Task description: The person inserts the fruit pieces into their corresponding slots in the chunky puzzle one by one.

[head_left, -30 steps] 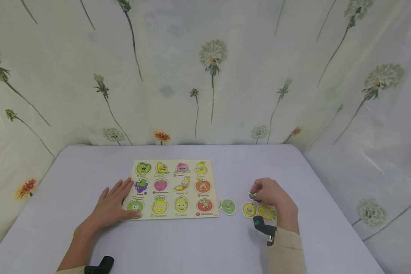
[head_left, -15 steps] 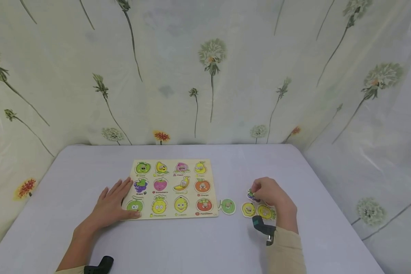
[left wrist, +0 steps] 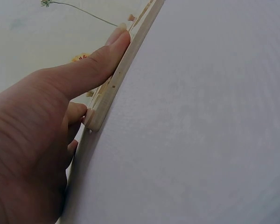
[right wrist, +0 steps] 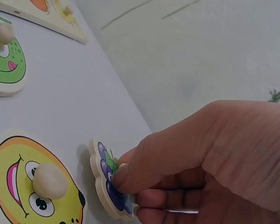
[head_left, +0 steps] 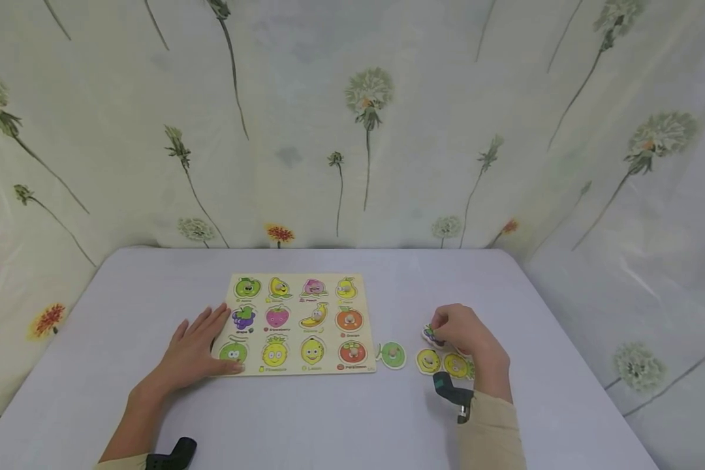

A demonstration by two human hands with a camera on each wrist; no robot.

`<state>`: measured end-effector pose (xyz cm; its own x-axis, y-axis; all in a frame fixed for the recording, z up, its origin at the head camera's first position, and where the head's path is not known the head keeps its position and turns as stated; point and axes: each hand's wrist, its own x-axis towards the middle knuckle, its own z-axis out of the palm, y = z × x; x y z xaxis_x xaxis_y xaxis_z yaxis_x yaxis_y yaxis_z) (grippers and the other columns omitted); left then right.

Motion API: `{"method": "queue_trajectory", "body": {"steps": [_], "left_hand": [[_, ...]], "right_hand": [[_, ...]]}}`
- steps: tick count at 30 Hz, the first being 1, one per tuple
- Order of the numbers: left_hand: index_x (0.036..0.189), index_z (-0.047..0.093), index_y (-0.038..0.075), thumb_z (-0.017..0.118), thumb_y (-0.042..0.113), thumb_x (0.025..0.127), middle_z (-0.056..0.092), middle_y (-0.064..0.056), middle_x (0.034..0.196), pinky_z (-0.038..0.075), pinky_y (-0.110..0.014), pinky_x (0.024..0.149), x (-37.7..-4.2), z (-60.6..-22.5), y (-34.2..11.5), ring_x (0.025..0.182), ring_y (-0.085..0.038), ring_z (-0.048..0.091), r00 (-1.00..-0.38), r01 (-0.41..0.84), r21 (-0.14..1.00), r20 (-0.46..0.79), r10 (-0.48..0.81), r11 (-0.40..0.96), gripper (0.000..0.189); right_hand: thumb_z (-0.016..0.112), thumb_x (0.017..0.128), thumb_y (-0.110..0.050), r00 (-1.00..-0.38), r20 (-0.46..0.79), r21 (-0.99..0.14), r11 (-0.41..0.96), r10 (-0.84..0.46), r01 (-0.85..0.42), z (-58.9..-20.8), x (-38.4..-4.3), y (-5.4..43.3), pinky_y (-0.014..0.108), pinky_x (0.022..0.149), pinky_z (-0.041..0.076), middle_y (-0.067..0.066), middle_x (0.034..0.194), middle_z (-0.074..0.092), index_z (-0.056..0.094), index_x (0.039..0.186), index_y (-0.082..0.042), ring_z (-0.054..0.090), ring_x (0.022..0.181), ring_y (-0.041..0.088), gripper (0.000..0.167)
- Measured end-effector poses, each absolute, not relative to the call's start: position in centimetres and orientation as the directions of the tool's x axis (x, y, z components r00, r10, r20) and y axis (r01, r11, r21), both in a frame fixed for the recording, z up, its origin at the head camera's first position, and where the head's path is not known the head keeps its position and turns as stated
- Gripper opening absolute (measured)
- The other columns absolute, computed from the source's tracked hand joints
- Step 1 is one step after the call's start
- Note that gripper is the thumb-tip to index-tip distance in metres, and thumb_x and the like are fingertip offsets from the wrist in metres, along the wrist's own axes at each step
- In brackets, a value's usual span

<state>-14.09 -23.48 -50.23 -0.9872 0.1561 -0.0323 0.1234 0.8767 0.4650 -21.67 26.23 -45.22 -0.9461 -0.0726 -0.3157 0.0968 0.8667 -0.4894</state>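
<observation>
The purple grape-shaped wooden piece (right wrist: 115, 199) has tilted in the right hand (head_left: 463, 331), pinched between thumb and fingers. Left of that hand lies a round green wooden piece (head_left: 393, 355). The left hand (head_left: 190, 349), fingers straight and spread, rests on a cream rectangular wooden board (head_left: 331, 357); a recess to its right holds a round orange wooden piece (head_left: 349, 320).
</observation>
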Motion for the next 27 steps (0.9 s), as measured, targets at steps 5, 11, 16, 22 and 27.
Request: {"method": "queue_trajectory", "body": {"steps": [5, 11, 16, 22, 27], "left_hand": [[0.158, 0.025, 0.008, 0.077, 0.066, 0.069, 0.023, -0.013, 0.166, 0.007, -0.069, 0.118, -14.2, -50.1, -23.4, 0.152, -0.042, 0.016, -0.987, 0.123, 0.471, -0.035, 0.157, 0.874, 0.119], [0.158, 0.025, 0.007, 0.077, 0.066, 0.068, 0.023, -0.014, 0.166, 0.007, -0.070, 0.118, -14.1, -50.0, -23.4, 0.152, -0.042, 0.016, -0.988, 0.115, 0.467, -0.039, 0.151, 0.877, 0.119], [0.158, 0.025, 0.007, 0.077, 0.067, 0.068, 0.023, -0.014, 0.166, 0.007, -0.070, 0.118, -14.0, -50.1, -23.6, 0.152, -0.042, 0.016, -0.988, 0.112, 0.466, -0.040, 0.147, 0.877, 0.120], [0.158, 0.024, 0.007, 0.076, 0.068, 0.068, 0.023, -0.013, 0.166, 0.007, -0.069, 0.118, -14.1, -50.2, -23.7, 0.152, -0.042, 0.017, -0.987, 0.127, 0.456, -0.027, 0.157, 0.881, 0.120], [0.158, 0.024, 0.006, 0.076, 0.067, 0.068, 0.022, -0.014, 0.166, 0.006, -0.069, 0.118, -14.2, -50.2, -23.5, 0.152, -0.042, 0.016, -0.987, 0.123, 0.460, -0.032, 0.155, 0.879, 0.120]], "right_hand": [[0.061, 0.088, -0.009, -0.951, -0.299, -0.480, 0.874, -0.080, 0.077, -45.2, -21.7, 26.1, 0.029, 0.062, 0.044, 0.006, 0.090, 0.062, 0.066, 0.088, -0.011, 0.055, 0.082, 0.021, 0.006], [0.064, 0.088, -0.010, -0.953, -0.289, -0.503, 0.861, -0.089, 0.072, -45.0, -21.7, 25.6, 0.028, 0.063, 0.044, 0.006, 0.088, 0.063, 0.067, 0.088, -0.009, 0.055, 0.080, 0.020, 0.004], [0.066, 0.088, -0.011, -0.956, -0.278, -0.520, 0.852, -0.097, 0.065, -44.8, -21.9, 24.7, 0.029, 0.067, 0.045, 0.006, 0.088, 0.065, 0.068, 0.087, -0.008, 0.056, 0.080, 0.020, 0.004], [0.065, 0.085, -0.010, -0.958, -0.262, -0.507, 0.861, -0.116, 0.034, -44.7, -22.1, 23.9, 0.031, 0.070, 0.047, 0.006, 0.088, 0.065, 0.067, 0.085, -0.007, 0.057, 0.081, 0.020, 0.003], [0.067, 0.085, -0.011, -0.959, -0.252, -0.498, 0.867, -0.132, 0.011, -45.0, -22.4, 23.5, 0.031, 0.069, 0.048, 0.005, 0.086, 0.065, 0.066, 0.082, -0.007, 0.057, 0.080, 0.020, 0.005]]}}
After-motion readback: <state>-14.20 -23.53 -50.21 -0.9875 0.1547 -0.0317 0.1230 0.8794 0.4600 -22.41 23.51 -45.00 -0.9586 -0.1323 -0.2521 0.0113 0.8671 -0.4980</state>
